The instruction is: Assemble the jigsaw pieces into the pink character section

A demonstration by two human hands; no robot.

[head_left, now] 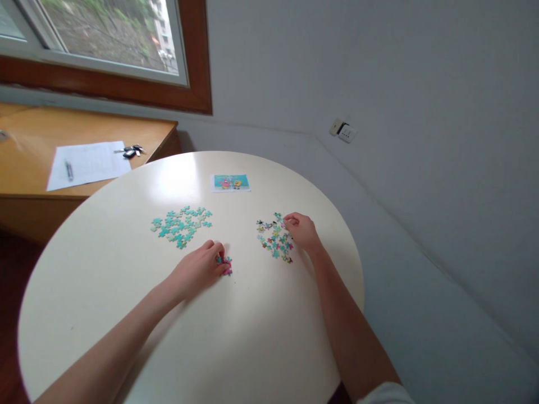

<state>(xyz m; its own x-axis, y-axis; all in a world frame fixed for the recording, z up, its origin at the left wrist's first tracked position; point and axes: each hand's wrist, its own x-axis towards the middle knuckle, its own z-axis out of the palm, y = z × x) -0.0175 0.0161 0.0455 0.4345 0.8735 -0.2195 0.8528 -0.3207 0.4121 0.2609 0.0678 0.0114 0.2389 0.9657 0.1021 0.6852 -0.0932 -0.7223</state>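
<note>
Near the middle of the round table, my left hand (205, 262) has its fingers curled down onto a small cluster of pink and teal jigsaw puzzle pieces (227, 266). The hand partly covers that cluster. To the right, my right hand (302, 230) is closed in a pinch at the edge of a loose pile of multicoloured puzzle pieces (275, 241). Whatever lies between its fingertips is too small to make out. Beyond my left hand spreads another pile, of mostly teal puzzle pieces (181, 224).
A small picture card (231, 183) with pink and yellow cartoon figures lies toward the far side of the white round table (261, 336). At the left, a wooden desk (29, 129) holds a paper sheet (90, 160), a pen (69, 170) and keys (131, 151). A wall rises behind.
</note>
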